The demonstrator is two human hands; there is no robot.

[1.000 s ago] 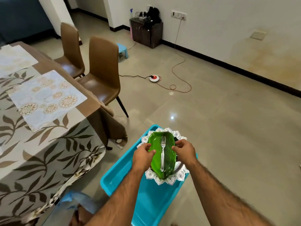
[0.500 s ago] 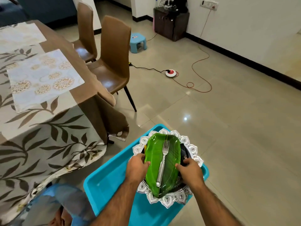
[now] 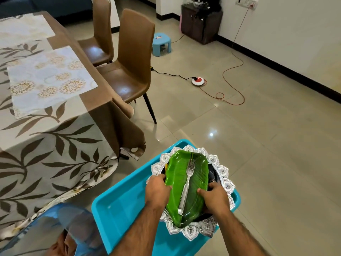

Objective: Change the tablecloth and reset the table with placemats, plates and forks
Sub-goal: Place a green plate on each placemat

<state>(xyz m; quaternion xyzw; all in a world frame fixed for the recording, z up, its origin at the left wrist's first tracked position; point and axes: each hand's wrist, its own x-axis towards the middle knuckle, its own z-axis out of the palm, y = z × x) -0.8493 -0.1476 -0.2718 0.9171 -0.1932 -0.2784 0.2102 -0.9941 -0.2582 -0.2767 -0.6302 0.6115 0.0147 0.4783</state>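
Plate (image 3: 184, 185), green, gripped at both long edges: left hand (image 3: 156, 191) at 9 o'clock, right hand (image 3: 215, 197) at 3. Long axis 12–6; nearest placemat (image 3: 48, 78) lies toward 10 o'clock.

chairs (image 3: 127, 58): 2 | placemats (image 3: 49, 78): 2 | fork (image 3: 186, 187): 1 | stool (image 3: 161, 44): 1

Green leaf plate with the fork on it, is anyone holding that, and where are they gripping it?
Yes. The left hand and right hand grip the green leaf plate by its two long side edges. The fork just lies on top, unheld.
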